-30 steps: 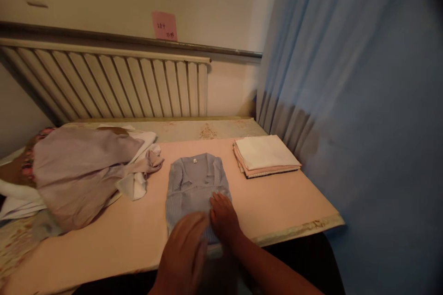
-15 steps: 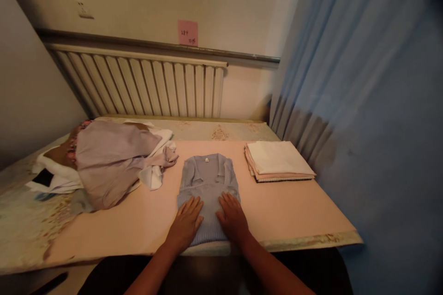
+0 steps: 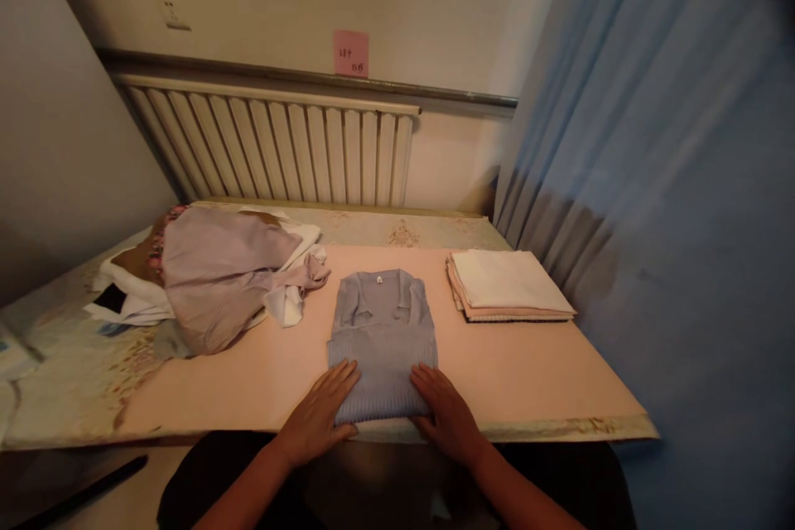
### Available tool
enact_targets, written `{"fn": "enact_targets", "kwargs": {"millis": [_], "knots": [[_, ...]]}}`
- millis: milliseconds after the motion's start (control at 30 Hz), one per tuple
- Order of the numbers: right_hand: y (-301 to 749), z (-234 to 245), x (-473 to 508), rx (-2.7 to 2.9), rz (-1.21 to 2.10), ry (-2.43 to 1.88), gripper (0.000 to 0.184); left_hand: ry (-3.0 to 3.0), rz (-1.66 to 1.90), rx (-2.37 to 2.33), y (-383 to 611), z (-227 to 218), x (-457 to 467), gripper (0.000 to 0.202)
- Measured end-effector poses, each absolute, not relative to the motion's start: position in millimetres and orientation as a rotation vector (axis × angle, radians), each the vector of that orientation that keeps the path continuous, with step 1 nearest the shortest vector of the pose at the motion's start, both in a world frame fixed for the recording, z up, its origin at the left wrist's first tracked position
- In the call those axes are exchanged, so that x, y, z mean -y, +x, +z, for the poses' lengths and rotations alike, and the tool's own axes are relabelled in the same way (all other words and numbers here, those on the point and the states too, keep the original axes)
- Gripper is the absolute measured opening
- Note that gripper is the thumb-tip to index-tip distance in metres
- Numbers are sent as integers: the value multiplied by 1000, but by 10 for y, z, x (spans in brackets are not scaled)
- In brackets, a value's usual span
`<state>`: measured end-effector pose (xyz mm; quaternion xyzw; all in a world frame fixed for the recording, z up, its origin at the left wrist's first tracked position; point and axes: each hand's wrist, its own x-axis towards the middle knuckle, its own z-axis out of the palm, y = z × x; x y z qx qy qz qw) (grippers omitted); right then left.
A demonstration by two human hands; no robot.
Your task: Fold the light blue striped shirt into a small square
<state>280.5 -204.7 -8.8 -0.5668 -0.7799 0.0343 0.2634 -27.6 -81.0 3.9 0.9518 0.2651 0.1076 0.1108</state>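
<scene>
A folded grey-blue knit top (image 3: 381,339) lies collar away from me on the pink board (image 3: 527,364). My left hand (image 3: 316,418) rests flat at the top's near left corner, fingers stretched out. My right hand (image 3: 448,416) lies flat at the near right corner, fingers also spread. Both hands sit at the board's front edge, partly on the fabric, holding nothing.
A heap of unfolded lilac and white clothes (image 3: 211,273) lies at the left. A neat stack of folded pale cloths (image 3: 506,286) sits at the right. A radiator (image 3: 279,149) runs along the back wall; a blue curtain (image 3: 671,182) hangs at the right.
Both hands have slid apart and toward me, from the middle of the top to its near corners. The camera view has shifted right.
</scene>
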Motion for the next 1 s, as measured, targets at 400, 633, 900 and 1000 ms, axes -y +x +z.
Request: {"fn": "enact_targets", "kwargs": {"millis": [400, 633, 900, 1000], "knots": [[3002, -145, 1924, 2192, 21, -1432, 73, 2884, 629, -748, -367, -49, 822, 72], [3192, -27, 1639, 2301, -105, -1347, 68, 2885, 606, -745, -381, -64, 696, 85], [3299, -7, 1349, 2370, -216, -1257, 55, 2946, 634, -719, -323, -21, 467, 98], [3308, 7, 1278, 2389, -199, -1231, 54, 2966, 634, -704, -254, 10, 334, 98]]}}
